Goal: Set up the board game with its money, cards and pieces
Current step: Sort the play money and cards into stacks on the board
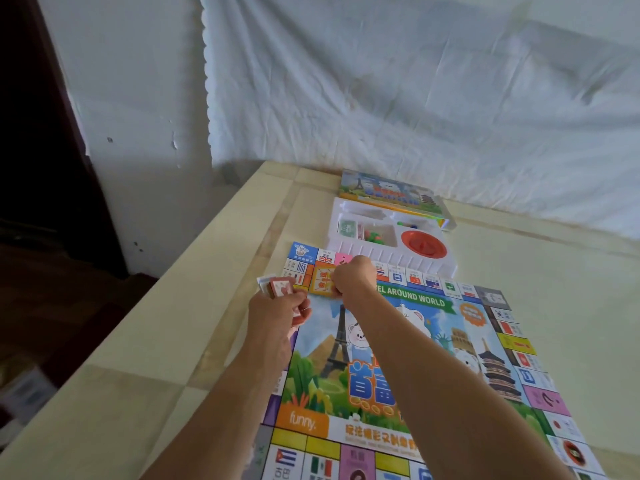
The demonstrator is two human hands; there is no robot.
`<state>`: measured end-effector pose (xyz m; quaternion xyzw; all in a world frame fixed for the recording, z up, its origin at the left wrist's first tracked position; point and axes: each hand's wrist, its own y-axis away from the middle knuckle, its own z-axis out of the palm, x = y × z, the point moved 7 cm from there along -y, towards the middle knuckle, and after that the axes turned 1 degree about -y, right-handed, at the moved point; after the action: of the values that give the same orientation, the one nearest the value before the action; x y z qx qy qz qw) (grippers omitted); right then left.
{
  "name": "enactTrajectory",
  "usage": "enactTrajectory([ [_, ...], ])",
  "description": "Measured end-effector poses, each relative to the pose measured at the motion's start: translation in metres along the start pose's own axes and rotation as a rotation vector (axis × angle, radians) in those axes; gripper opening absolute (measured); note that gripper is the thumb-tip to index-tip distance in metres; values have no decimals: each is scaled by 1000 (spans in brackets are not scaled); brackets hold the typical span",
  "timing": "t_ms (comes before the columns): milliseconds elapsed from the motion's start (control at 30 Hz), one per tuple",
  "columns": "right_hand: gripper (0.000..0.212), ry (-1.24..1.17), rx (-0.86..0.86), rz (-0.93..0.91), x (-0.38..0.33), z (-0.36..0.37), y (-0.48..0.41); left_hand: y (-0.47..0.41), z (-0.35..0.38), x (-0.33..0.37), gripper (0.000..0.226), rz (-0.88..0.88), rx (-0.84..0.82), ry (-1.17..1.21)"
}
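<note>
Both forearms reach straight out from the bottom edge, side by side over the board [398, 341], the right one lying across its middle picture and the left one along its left edge. The right hand [353, 279] is turned knuckles-up with the wrist bent slightly down. The left hand [277, 311] sits lower and nearer, thumb side up.

The board lies flat on the table [173, 341], its long axis running from the person away toward the far wall and skewed a little to the right. The orange cards [321, 280] lie flat in the board's far left corner, just inside the border squares, with their edges square to the board's. The red cards [278, 286] are a stack tilted up over the board's left edge, with the long side pointing away and to the left.

The right hand's fingers are curled tight onto the right edge of the orange cards and grip them (the fingertips are tucked under the hand). The left hand is closed round the near end of the red cards, thumb on top.

Beyond the board, touching its far edge, lies a white tray [446, 261] holding a red dish [423, 243], with the lid [391, 194] behind it.
</note>
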<state>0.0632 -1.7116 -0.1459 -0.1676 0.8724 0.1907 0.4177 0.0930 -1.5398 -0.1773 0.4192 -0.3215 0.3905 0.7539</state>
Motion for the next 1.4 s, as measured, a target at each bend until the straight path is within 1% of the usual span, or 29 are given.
enactTrajectory([
  [133,26,150,22,-72,-1,-4,-2,-1,1,-2,20,-5,3,-14],
  [267,14,269,7,-147,-9,-3,1,-3,1,-4,21,-7,1,-24],
  [433,12,397,-42,-207,-19,3,1,-4,0,-4,24,3,10,-63],
  [567,10,489,-60,-218,-21,10,-1,0,1,-3,20,5,12,-82],
  [700,22,515,-46,-214,-17,9,1,2,-1,-1,20,-19,14,-57],
  [767,19,437,1,-219,-16,-4,6,5,2,0,19,-48,-20,27],
  [800,15,369,12,-231,-15,-12,12,7,6,-1,17,-80,-56,85],
  [833,11,276,-9,-253,-13,-18,21,11,11,-2,14,-132,-109,146],
  [867,8,151,-63,-273,-7,-23,33,17,18,-4,11,-195,-183,206],
  [933,14,-97,-205,-261,13,-31,65,31,34,-9,9,-306,-349,277],
  [1000,19,-202,-277,-216,33,-43,89,44,45,-15,11,-364,-480,235],
  [1067,15,-264,-290,-199,47,-55,100,54,53,-21,23,-369,-587,137],
  [1133,10,-326,-285,-199,51,-67,104,62,58,-24,25,-348,-673,53],
  [1200,8,-388,-294,-214,55,-75,106,68,61,-29,23,-318,-690,-16],
  [1300,8,-436,-298,-280,61,-78,106,67,62,-36,34,-261,-652,-140],
  [1333,8,-445,-291,-300,61,-80,106,68,62,-37,37,-253,-645,-151],
  [1400,9,-484,-277,-314,63,-82,102,68,62,-35,35,-250,-650,-111],
])
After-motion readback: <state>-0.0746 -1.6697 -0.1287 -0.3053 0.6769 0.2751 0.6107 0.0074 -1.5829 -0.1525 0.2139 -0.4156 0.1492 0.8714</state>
